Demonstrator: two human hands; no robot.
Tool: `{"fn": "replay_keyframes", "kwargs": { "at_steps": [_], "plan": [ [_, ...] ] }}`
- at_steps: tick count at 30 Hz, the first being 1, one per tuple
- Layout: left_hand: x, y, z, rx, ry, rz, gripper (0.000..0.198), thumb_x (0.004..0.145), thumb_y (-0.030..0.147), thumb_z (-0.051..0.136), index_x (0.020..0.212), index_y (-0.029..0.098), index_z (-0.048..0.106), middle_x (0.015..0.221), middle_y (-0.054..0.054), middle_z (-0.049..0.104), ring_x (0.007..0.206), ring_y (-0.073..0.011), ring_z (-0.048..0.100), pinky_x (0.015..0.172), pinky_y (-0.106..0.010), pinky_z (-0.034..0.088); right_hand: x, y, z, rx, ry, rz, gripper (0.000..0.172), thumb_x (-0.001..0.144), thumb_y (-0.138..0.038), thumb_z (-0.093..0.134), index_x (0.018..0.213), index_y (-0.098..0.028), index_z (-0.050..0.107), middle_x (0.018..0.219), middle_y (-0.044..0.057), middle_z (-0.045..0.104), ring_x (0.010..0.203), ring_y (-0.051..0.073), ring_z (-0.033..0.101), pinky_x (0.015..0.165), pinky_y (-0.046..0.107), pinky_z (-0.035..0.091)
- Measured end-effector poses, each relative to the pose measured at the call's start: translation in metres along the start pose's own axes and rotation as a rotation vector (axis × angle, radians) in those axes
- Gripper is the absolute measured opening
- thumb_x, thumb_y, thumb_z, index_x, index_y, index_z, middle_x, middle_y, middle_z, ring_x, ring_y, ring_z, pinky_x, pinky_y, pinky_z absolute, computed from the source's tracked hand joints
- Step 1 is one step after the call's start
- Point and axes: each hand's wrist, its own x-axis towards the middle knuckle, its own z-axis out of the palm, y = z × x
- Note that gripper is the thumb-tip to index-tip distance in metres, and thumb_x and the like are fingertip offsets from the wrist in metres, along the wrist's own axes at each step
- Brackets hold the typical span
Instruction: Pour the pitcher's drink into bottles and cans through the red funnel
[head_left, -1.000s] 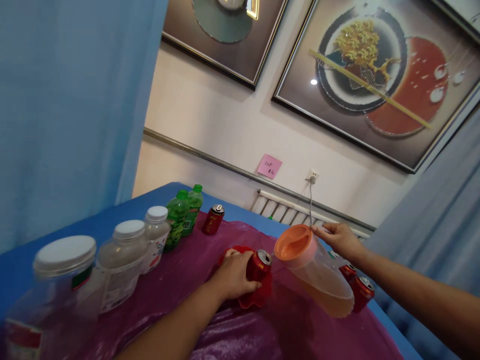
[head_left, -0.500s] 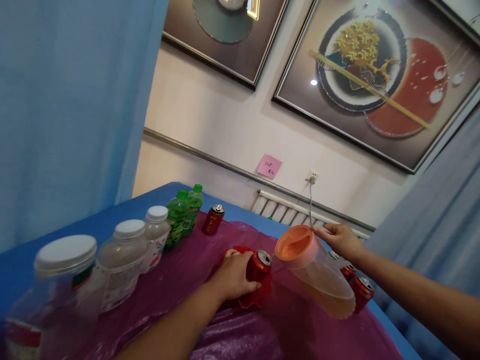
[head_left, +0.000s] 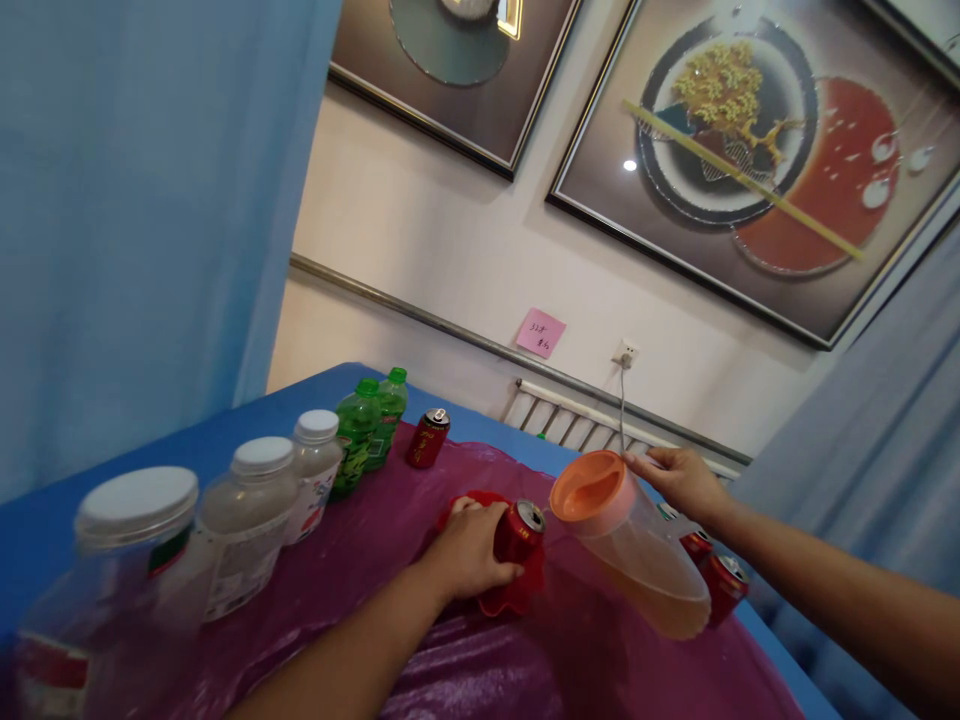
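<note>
My left hand (head_left: 474, 550) is wrapped round a red drink can (head_left: 519, 532), its opened top tilted toward the pitcher. Beneath the can lies a red scalloped dish (head_left: 514, 597), partly covered by my hand. My right hand (head_left: 682, 482) grips a clear plastic pitcher (head_left: 637, 570) by its handle side; the handle itself is mostly hidden. Brownish liquid sits in the pitcher, which leans left so that its orange lid (head_left: 589, 487) is close to the can's top, apart from it. Whether liquid is flowing between them I cannot tell.
On the left stand several white-capped clear jars (head_left: 251, 520) and two green bottles (head_left: 356, 430). Another red can (head_left: 429, 438) is at the back. More red cans (head_left: 726, 588) stand behind the pitcher. Purple plastic sheeting (head_left: 360, 620) covers part of the blue table (head_left: 247, 425).
Both hands, the can and the pitcher keep almost the same pose. The whole view has shifted very slightly.
</note>
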Motion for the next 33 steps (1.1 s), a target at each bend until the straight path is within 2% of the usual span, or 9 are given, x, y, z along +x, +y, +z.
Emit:
{"fn": "replay_keyframes", "kwargs": {
  "at_steps": [8,20,26,33],
  "plan": [
    [-0.0008,0.0005,0.0002,0.0,-0.005,-0.007,0.059,0.064,0.05,0.08,0.114,0.022,0.065,0.115,-0.011,0.072,0.11,-0.0357,0.061,0.105,-0.047,0.039,-0.0021,-0.0031,-0.0003,0.029,-0.027,0.036,0.062,0.077,-0.078,0.056,0.054,-0.026,0.032,0.045,-0.008,0.027,0.04,0.009,0.029,0.04,0.024,0.019],
    [0.0001,0.0,0.0013,0.0,0.0,-0.007,0.061,0.064,0.05,0.08,0.115,0.022,0.065,0.116,-0.012,0.072,0.111,-0.0366,0.06,0.105,-0.048,0.039,-0.0016,-0.0033,0.0,0.007,-0.019,0.035,0.065,0.074,-0.083,0.054,0.054,-0.026,0.033,0.046,-0.008,0.027,0.041,0.009,0.028,0.041,0.024,0.018],
    [-0.0007,0.0031,-0.0021,-0.005,-0.002,0.013,0.055,0.065,0.049,0.079,0.112,0.023,0.065,0.114,-0.009,0.073,0.108,-0.0341,0.063,0.104,-0.046,0.039,-0.0016,-0.002,-0.0007,0.0,-0.014,0.034,0.065,0.075,-0.081,0.056,0.053,-0.025,0.031,0.046,-0.008,0.026,0.041,0.009,0.028,0.041,0.024,0.019],
    [-0.0028,0.0066,-0.005,0.0,0.001,0.011,0.051,0.066,0.048,0.078,0.109,0.024,0.066,0.115,-0.008,0.074,0.109,-0.035,0.064,0.102,-0.044,0.04,-0.0008,0.0013,-0.0004,-0.01,-0.006,0.038,0.062,0.077,-0.078,0.056,0.054,-0.025,0.031,0.048,-0.008,0.025,0.044,0.009,0.026,0.041,0.024,0.02]
  ]
}}
